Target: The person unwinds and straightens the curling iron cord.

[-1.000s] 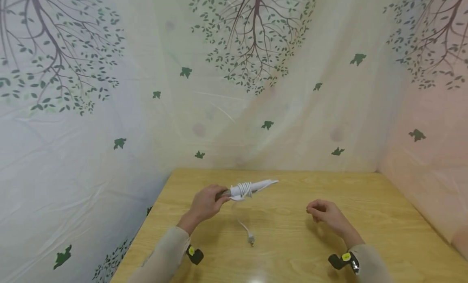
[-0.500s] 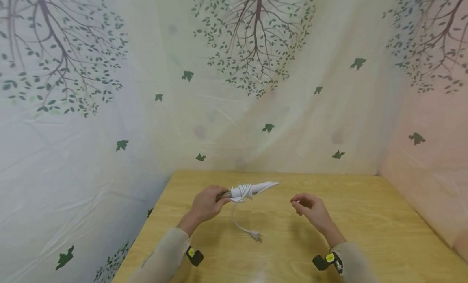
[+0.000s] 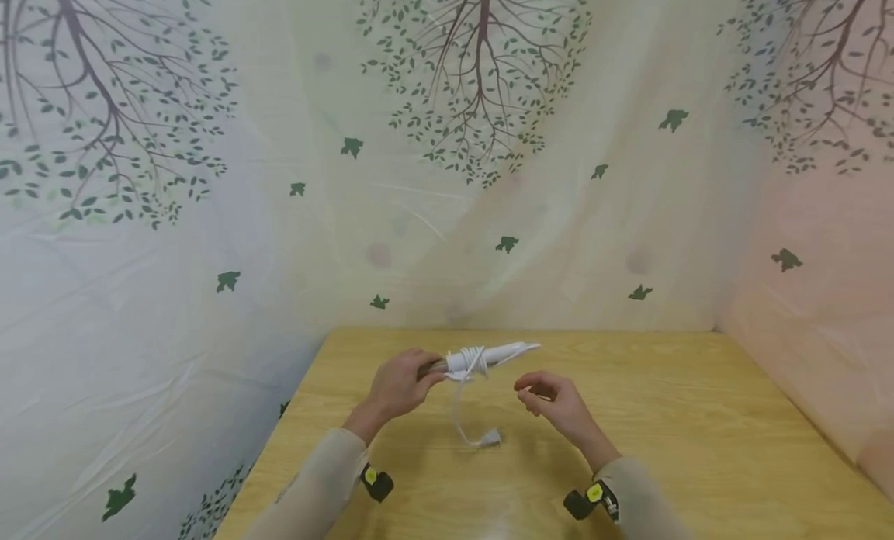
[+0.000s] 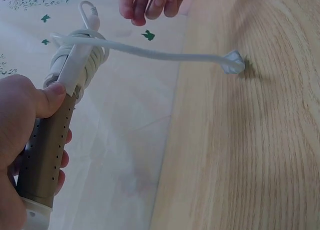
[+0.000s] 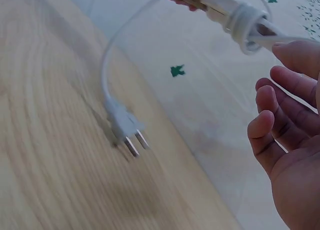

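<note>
My left hand point(image 3: 400, 386) grips a curling iron point(image 4: 46, 147) by its brown perforated barrel, the thumb along the near side. The iron is raised above the table, its white handle point(image 3: 504, 353) pointing right. A white power cord point(image 4: 150, 53) is wound several times round the handle. From these coils a loose end hangs down to a two-pin plug point(image 5: 122, 121), low over the wood. Just right of the handle is my right hand point(image 3: 563, 406), fingers loosely bent and holding nothing. In the right wrist view its fingertips come close to the coils; contact cannot be made out.
A light wooden table point(image 3: 663, 431) lies under both hands. Behind it and along the sides hangs a pale cloth point(image 3: 447, 214) printed with trees and green leaves. Each wrist wears a black camera point(image 3: 378, 484) on a strap.
My right hand has moved left, toward the handle and the hanging cord. The plug has swung to the right and turned sideways. The left hand keeps its grip, nearly still.
</note>
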Motion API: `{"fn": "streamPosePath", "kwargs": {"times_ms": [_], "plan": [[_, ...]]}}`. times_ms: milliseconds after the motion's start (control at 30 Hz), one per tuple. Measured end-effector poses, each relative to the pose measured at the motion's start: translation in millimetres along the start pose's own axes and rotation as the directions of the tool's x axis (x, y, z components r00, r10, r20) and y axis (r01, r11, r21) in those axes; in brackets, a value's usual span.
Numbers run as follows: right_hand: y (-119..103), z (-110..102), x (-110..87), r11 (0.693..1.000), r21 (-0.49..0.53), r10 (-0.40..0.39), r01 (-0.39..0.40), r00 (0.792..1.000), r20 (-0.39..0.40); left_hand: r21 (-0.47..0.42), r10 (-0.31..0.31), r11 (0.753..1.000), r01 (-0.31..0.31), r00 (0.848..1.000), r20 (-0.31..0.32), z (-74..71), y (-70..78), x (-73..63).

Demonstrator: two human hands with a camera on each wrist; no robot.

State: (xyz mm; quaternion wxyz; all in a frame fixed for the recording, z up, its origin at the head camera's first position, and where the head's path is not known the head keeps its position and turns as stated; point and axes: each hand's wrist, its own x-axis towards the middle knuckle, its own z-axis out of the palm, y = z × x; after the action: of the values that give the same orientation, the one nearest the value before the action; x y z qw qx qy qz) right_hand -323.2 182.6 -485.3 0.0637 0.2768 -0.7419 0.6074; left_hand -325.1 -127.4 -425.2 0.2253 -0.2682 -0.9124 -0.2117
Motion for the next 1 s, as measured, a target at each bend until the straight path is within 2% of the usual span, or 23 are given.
{"fn": "streamPosePath", "kwargs": {"times_ms": [267, 567, 767, 1000], "plan": [[-7, 31, 3.1, 0.998, 0.062, 0.005, -0.008, 0.999, 0.044, 0.012, 0.020, 1.000, -0.020, 1.000, -0.002, 0.5, 2.5, 5.6], [-16, 53, 5.9, 0.994, 0.104, 0.009, -0.016, 0.998, 0.069, 0.014, 0.004, 1.000, -0.004, 1.000, -0.010, 1.8, 5.3, 8.8], [-14, 64, 7.1, 0.994, 0.108, -0.015, 0.009, 0.998, 0.053, 0.005, 0.004, 1.000, -0.004, 1.000, 0.002, 5.9, 3.4, 8.8], [-20, 74, 3.8, 0.996, 0.084, -0.005, 0.007, 1.000, -0.025, 0.020, -0.005, 1.000, 0.005, 1.000, 0.013, 11.5, 1.4, 6.4]]}}
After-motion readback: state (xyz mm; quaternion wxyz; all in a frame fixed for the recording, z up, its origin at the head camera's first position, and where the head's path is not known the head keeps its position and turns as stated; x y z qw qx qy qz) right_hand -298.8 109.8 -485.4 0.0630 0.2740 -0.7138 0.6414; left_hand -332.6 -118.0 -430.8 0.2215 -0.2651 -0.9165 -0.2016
